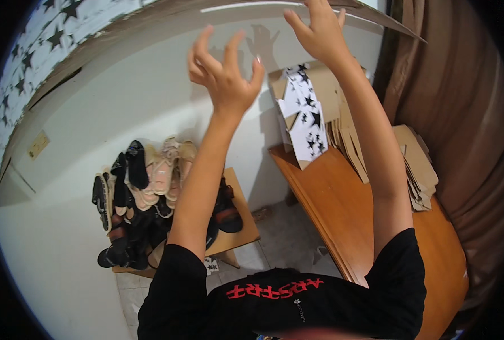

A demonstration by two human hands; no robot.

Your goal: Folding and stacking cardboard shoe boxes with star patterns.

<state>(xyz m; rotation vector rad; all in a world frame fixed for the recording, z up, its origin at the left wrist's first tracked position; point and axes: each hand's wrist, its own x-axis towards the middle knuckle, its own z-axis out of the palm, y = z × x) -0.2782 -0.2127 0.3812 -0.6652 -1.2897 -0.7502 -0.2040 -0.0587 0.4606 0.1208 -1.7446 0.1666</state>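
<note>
Both my arms are raised toward the top of the view. My left hand (223, 79) is open in front of the white wall, its fingers spread and curved, with nothing in it. Higher and to the right, my right hand (322, 34) is also open, thumb held apart. Its upper fingers run out of the frame, and I cannot tell whether it touches the thin panel edge (388, 24) beside it. Below the right hand, a white cardboard piece with black stars (308, 124) stands folded on the wooden table (320, 198).
Flat brown cardboard pieces (416, 170) lie and lean on the table. Left of it, a small wooden stand (240, 226) bears a heap of sandals and shoes (150, 198). A star-patterned sheet (42, 56) curves across the upper left. A brown curtain (456, 113) hangs at right.
</note>
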